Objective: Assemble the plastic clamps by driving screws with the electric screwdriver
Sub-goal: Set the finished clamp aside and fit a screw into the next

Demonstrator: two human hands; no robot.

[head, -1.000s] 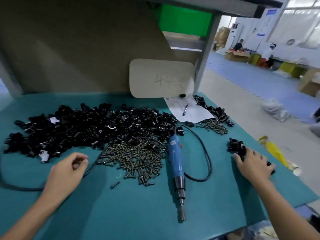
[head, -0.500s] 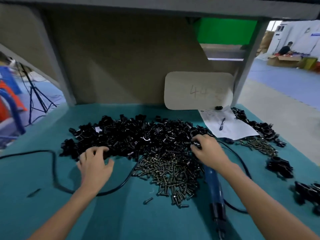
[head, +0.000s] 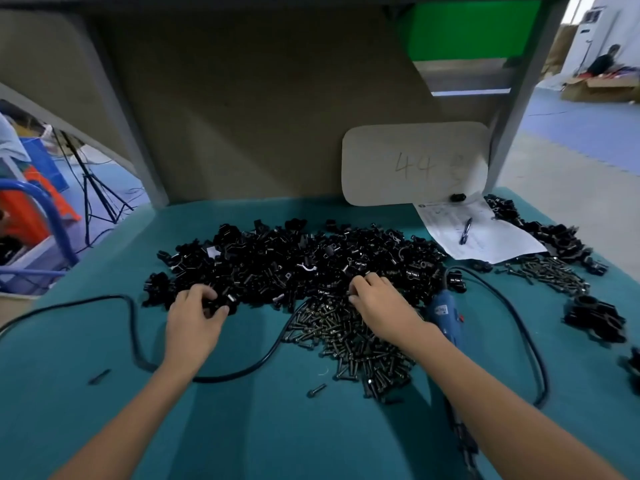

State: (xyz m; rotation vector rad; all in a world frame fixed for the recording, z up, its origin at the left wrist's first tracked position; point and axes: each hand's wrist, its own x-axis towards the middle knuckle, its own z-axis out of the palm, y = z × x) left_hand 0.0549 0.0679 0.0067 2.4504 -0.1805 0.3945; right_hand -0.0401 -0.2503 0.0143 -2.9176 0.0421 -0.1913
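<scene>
A wide heap of black plastic clamp parts (head: 294,261) lies across the middle of the teal table (head: 242,427). In front of it is a pile of dark screws (head: 349,344). My left hand (head: 194,317) is at the heap's near left edge, thumb and fingers curled round a black clamp part (head: 216,303). My right hand (head: 377,303) reaches into the heap's near edge above the screws, fingertips curled among the parts; what they hold is hidden. The blue electric screwdriver (head: 446,317) lies on the table just right of my right forearm, partly covered by it.
The screwdriver's black cable (head: 138,351) loops across the left and right of the table. Assembled black clamps (head: 594,318) sit at the right edge. A paper sheet with a pen (head: 465,230), a second screw pile (head: 550,271) and a card marked 44 (head: 414,168) stand at the back right.
My left hand has moved forward into the heap's edge and closed on a clamp part. My right hand has shifted slightly nearer, staying at the heap above the screws.
</scene>
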